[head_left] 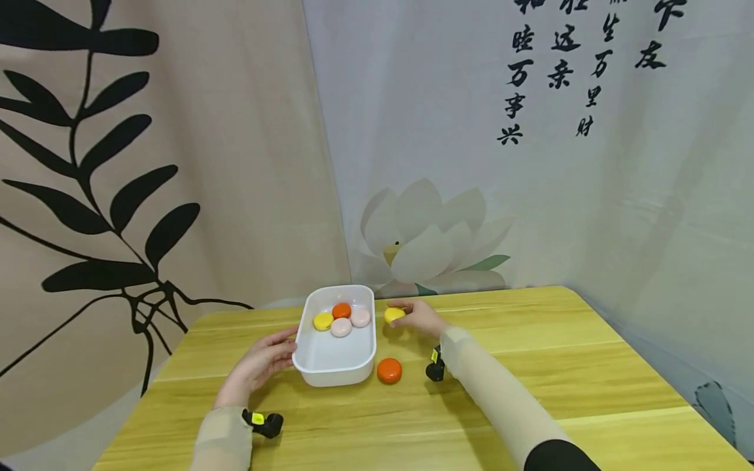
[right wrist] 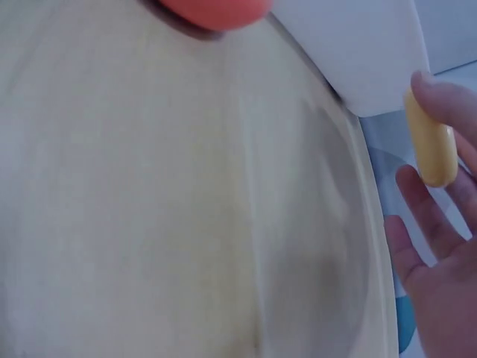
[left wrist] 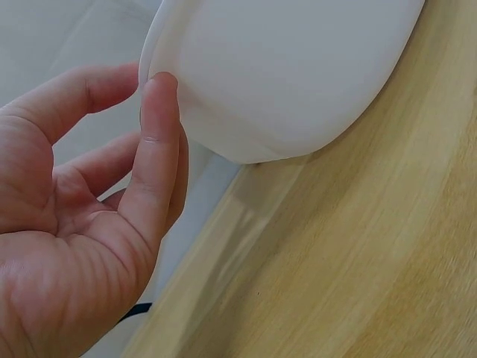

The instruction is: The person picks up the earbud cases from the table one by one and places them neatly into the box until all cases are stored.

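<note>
A white plastic box (head_left: 334, 377) stands on the table. Inside lie two pale pink discs (head_left: 340, 328), an orange-red disc (head_left: 341, 311) and a yellow disc (head_left: 323, 321), all smooth and rounded. My left hand (head_left: 264, 364) touches the box's left side with its fingers fairly relaxed; the left wrist view has fingertips (left wrist: 160, 97) against the box wall. Just right of the box, my right hand (head_left: 421, 318) pinches another yellow disc (head_left: 393, 315) above the table. That disc (right wrist: 431, 145) is edge-on between thumb and finger in the right wrist view.
Another orange-red disc (head_left: 389, 371) lies on the wooden table (head_left: 518, 353), close to the box's right front corner. A curtain (head_left: 265, 163) with plant and lotus prints and black characters hangs behind the table's back edge.
</note>
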The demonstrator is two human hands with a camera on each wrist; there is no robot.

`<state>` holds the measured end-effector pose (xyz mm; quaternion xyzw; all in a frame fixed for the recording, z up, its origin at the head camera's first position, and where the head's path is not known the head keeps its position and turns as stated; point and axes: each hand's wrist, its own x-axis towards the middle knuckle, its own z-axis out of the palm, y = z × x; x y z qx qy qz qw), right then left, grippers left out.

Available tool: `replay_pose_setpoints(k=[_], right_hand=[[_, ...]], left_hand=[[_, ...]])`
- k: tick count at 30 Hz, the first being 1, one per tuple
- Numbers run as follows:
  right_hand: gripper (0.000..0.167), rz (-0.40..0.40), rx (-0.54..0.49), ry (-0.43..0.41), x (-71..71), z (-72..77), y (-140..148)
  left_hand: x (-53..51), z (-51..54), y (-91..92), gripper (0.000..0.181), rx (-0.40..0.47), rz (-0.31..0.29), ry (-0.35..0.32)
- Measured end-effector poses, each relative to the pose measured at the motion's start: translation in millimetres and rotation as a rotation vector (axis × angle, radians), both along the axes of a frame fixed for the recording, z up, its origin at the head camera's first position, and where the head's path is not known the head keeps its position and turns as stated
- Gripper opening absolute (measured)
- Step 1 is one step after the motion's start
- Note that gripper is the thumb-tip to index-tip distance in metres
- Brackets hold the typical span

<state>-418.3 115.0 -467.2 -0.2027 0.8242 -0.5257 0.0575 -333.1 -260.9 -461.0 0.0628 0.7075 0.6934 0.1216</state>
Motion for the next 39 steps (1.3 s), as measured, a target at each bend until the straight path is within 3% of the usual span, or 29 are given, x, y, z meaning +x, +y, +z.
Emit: replay_pose_setpoints(k=[15, 39], right_hand=[[0.048, -0.098, 0.030, 0.004, -1.1, 9.0, 7], [0.049, -0.050, -0.041, 0.009, -8.8, 33.3, 24]], left_hand=[[-0.8, 1.4, 2.4, 0.057, 0.005, 0.011, -0.002], [-0.4, -1.0, 2.6, 0.057, 0.012, 0.031, -0.012]])
